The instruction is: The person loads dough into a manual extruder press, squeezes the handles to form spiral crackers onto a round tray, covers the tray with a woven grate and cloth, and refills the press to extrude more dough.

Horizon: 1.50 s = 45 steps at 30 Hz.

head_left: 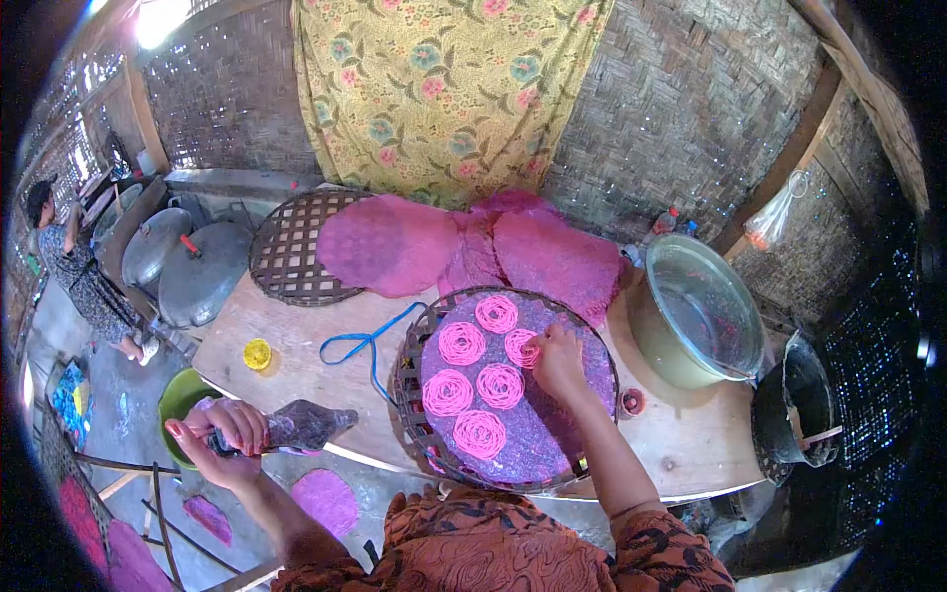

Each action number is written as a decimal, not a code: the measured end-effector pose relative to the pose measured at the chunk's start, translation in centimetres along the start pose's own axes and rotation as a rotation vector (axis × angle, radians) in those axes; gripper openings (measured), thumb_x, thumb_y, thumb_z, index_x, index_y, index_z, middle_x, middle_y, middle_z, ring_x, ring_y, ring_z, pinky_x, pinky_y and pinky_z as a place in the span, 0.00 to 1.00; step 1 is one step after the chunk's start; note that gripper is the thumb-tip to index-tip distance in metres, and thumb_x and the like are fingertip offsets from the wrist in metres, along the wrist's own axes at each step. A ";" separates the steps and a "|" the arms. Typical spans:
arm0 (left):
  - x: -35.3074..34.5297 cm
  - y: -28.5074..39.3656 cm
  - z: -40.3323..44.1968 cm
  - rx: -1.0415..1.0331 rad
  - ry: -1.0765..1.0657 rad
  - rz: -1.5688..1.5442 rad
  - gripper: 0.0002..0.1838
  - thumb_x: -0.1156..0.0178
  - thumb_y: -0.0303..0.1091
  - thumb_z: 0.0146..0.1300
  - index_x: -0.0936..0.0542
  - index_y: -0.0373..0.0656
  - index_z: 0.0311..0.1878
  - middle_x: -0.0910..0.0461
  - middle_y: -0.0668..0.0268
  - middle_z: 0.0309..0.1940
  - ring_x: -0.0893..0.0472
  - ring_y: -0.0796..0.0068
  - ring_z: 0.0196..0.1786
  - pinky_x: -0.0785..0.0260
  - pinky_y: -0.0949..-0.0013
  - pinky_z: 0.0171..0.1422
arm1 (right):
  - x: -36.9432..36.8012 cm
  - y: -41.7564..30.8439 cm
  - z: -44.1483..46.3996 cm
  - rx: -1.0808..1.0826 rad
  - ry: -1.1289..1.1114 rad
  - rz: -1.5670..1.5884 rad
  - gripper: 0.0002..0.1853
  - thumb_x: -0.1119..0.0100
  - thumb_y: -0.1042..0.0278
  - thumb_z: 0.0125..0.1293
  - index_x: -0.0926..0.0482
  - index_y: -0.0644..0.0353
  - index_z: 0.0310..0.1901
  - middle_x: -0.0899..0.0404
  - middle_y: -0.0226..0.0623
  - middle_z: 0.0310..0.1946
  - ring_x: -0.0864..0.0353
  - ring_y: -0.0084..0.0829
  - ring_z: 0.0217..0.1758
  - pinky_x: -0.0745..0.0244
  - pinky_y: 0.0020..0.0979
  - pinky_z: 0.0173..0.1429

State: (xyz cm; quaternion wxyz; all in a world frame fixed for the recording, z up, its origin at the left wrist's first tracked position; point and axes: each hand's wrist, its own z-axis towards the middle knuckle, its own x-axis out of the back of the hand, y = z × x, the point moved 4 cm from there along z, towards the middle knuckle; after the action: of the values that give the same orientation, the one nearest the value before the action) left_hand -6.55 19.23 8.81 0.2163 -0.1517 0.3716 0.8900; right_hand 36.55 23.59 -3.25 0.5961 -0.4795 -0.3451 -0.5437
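My left hand (227,429) is closed around the gathered end of a dark plastic piping bag (304,425), whose narrower end points right over the table's front edge. My right hand (560,360) reaches onto a round woven tray (403,414) lined with a speckled purple sheet (533,439). Its fingertips are pressed together at the edge of a pink swirl of thin strands (517,347), partly covering it. Several more coils lie around it, among them a pink swirl (461,343) at the left and a pink swirl (479,434) at the front.
Pink mesh sheets (395,247) overlap an open-weave tray (281,247) at the back. A large bucket (681,335) stands right, near a dark pail (792,414). A yellow-topped jar (257,354) and blue cord (367,341) lie left. A green basin (178,405) is below; another person (84,266) stands far left.
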 end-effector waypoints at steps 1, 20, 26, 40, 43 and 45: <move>0.1 0.0 0.0 -0.004 -0.008 -0.016 0.35 0.71 0.59 0.70 0.37 0.45 0.13 0.41 0.68 0.05 0.43 0.76 0.05 0.47 0.74 0.10 | -0.6 0.4 0.1 0.000 -0.003 -0.001 0.12 0.44 0.73 0.50 0.16 0.50 0.35 0.27 0.38 0.40 0.30 0.42 0.46 0.35 0.43 0.50; 0.1 -0.1 0.1 0.005 -0.025 -0.009 0.34 0.71 0.59 0.70 0.37 0.45 0.14 0.40 0.68 0.06 0.42 0.77 0.05 0.46 0.74 0.10 | -2.3 1.6 0.1 -0.033 0.053 0.183 0.09 0.46 0.71 0.55 0.17 0.50 0.34 0.28 0.42 0.35 0.28 0.45 0.43 0.33 0.45 0.47; -0.2 -0.2 0.1 0.011 -0.056 -0.011 0.34 0.70 0.59 0.70 0.37 0.45 0.15 0.40 0.68 0.06 0.42 0.77 0.06 0.47 0.75 0.11 | -1.4 1.7 0.0 -0.046 0.049 0.285 0.12 0.49 0.77 0.53 0.17 0.52 0.36 0.27 0.42 0.36 0.28 0.45 0.44 0.32 0.43 0.48; -0.5 -3.0 -1.5 -0.010 0.212 0.234 0.34 0.41 0.68 0.51 0.35 0.40 0.30 0.37 0.69 0.12 0.35 0.78 0.13 0.41 0.77 0.18 | 5.3 11.6 -14.9 -0.482 0.580 0.770 0.13 0.47 0.65 0.68 0.22 0.68 0.34 0.23 0.33 0.29 0.26 0.21 0.32 0.30 0.24 0.39; -0.8 -3.4 -1.3 0.003 0.207 0.247 0.34 0.42 0.68 0.52 0.35 0.40 0.28 0.37 0.69 0.13 0.34 0.79 0.14 0.39 0.76 0.18 | 4.9 13.3 -17.9 -0.517 0.625 0.633 0.14 0.49 0.64 0.69 0.22 0.69 0.32 0.23 0.32 0.25 0.26 0.21 0.31 0.30 0.23 0.38; -1.4 -3.4 -0.9 -0.014 0.201 0.253 0.33 0.42 0.66 0.53 0.34 0.39 0.28 0.36 0.68 0.13 0.34 0.79 0.14 0.38 0.76 0.18 | 3.4 14.7 -19.4 -0.606 0.606 0.577 0.15 0.48 0.63 0.68 0.21 0.68 0.32 0.24 0.31 0.22 0.28 0.21 0.29 0.32 0.23 0.35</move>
State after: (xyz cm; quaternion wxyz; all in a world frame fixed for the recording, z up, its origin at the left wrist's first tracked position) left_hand -3.50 20.32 6.76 0.0629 -0.1934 0.4014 0.8930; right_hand 49.35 3.37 -8.80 0.6294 -0.5272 0.1625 -0.5473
